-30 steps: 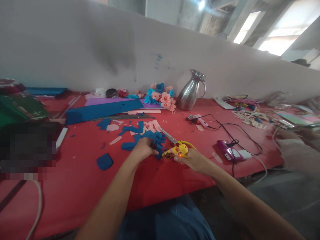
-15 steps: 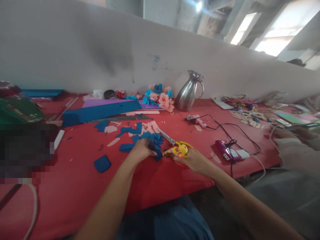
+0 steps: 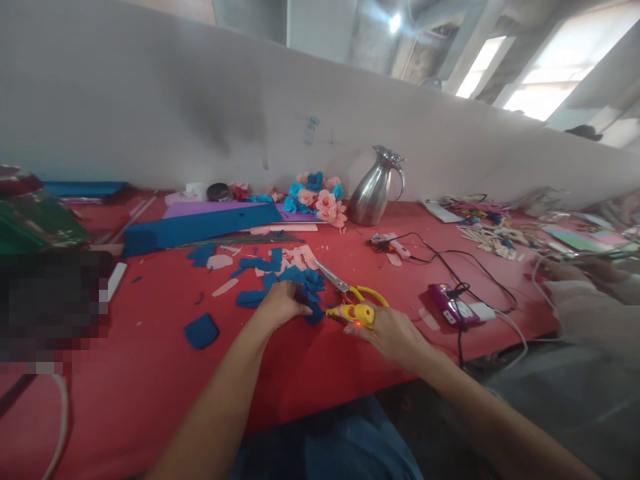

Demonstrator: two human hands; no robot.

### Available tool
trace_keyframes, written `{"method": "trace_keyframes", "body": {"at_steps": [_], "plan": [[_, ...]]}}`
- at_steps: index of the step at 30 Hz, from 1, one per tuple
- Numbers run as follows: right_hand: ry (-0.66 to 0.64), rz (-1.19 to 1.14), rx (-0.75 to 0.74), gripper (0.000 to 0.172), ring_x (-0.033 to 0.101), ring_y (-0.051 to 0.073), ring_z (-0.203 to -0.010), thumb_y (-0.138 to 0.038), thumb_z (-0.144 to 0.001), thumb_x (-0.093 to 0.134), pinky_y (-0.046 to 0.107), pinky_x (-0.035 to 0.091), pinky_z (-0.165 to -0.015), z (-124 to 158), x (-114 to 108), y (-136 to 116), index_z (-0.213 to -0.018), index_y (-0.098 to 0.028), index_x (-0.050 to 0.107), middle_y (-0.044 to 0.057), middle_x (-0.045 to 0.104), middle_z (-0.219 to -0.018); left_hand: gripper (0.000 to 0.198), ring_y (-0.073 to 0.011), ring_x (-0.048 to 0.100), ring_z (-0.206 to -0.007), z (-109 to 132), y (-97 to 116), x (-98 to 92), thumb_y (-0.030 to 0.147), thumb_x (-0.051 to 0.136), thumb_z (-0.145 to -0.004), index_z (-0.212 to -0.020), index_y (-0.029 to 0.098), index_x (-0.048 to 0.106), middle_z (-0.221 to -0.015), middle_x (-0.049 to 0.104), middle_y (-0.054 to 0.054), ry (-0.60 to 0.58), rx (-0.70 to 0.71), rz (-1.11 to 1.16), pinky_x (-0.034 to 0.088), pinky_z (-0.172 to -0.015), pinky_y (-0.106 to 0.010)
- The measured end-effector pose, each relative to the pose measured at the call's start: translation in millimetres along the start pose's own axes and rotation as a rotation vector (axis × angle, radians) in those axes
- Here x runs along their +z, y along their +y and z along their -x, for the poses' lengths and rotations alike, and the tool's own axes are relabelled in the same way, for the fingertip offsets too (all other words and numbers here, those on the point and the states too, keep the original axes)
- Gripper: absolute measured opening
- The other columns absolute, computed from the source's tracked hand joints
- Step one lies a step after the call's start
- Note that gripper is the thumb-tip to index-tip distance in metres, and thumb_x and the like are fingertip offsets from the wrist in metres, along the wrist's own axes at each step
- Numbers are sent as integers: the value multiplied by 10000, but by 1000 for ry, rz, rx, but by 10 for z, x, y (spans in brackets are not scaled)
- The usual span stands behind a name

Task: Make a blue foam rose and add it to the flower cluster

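My left hand is closed on a blue crepe paper flower lying on the red table. My right hand grips a small yellow glue gun with a lit red spot, its nozzle pointing left at the flower's edge. Yellow-handled scissors lie just behind the gun. Blue and pink paper scraps lie scattered behind my left hand.
A steel jug and a bunch of pink and blue paper flowers stand by the wall. A blue paper roll lies at the left. A purple device with black cables sits right. Another person's arm rests far right.
My right hand has tipped the glue gun down flatter toward the table, nozzle at the flower. My left hand stays on the blue flower.
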State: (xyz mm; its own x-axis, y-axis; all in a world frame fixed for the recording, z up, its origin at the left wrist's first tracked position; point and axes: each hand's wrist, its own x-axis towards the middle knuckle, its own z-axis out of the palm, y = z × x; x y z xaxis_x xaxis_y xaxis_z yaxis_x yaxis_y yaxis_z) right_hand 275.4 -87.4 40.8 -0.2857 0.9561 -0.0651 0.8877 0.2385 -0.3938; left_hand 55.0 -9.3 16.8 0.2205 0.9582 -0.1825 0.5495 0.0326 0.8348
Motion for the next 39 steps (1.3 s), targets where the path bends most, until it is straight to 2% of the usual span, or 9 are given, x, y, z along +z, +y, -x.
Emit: {"method": "trace_keyframes", "body": {"at_steps": [4,9,13,17,21,26,31,36,39], "plan": [[-15,39,-21,394,654,249,-873,-565,-826,529,289,451,-663,46,-92,45,-1102,-302,632,62,695,-938,227,-200,590,-614,-16,-36,11,136,744,-451,-479,203,529,-497,563,21,-13,-25,56,410,-566,-271],[48,158,151,404,664,238,-726,-553,-882,426,269,379,-560,-151,-279,352,-1064,-223,571,50,672,-757,226,-176,578,-593,-70,-149,28,168,748,-453,-527,186,535,-554,596,19,27,-45,170,415,-549,-271],[157,334,220,344,624,274,-960,-449,-889,475,296,413,-672,-511,-280,644,-1053,-151,528,138,643,-1034,197,-174,576,-545,-110,-210,26,228,721,-523,-526,176,531,-523,591,-1,83,23,281,432,-544,-287],[146,408,267,289,538,300,-1107,-335,-849,544,344,424,-800,-780,-218,758,-1048,-127,569,174,601,-1129,182,-186,612,-647,-122,-209,-2,271,720,-559,-657,168,608,-642,656,-10,289,187,409,478,-623,-292],[297,328,184,284,519,308,-1103,-213,-792,543,434,386,-896,-859,-214,466,-1061,-158,616,153,608,-1133,222,-216,638,-725,-95,-163,-42,352,713,-618,-720,165,649,-688,681,-21,370,209,331,494,-659,-301],[293,-66,-327,318,554,229,-1032,-240,-746,575,363,402,-922,-936,-207,-278,-1053,-219,653,56,651,-1116,246,-194,645,-787,-62,-127,-38,307,716,-636,-823,168,637,-807,698,-31,366,301,520,500,-748,-304],[234,-92,-324,148,620,253,-867,-198,-689,603,345,454,-786,-1109,-76,-561,-768,-228,724,91,720,-890,248,-190,645,-770,-77,-143,-36,230,726,-607,-824,165,624,-809,698,-26,411,290,493,499,-735,-300],[288,-329,-291,199,660,219,-782,-160,-699,566,295,455,-729,-1253,7,-406,-709,-251,742,56,745,-800,262,-213,655,-794,-73,-104,-46,210,714,-600,-849,165,646,-848,714,-54,404,318,581,508,-754,-335],[344,-662,-131,196,671,203,-739,-236,-736,558,284,472,-676,-1318,-43,-307,-778,-238,750,26,747,-783,169,-198,640,-737,-35,-120,-66,254,691,-644,-789,173,658,-752,697,-41,468,310,574,503,-692,-303]]}}
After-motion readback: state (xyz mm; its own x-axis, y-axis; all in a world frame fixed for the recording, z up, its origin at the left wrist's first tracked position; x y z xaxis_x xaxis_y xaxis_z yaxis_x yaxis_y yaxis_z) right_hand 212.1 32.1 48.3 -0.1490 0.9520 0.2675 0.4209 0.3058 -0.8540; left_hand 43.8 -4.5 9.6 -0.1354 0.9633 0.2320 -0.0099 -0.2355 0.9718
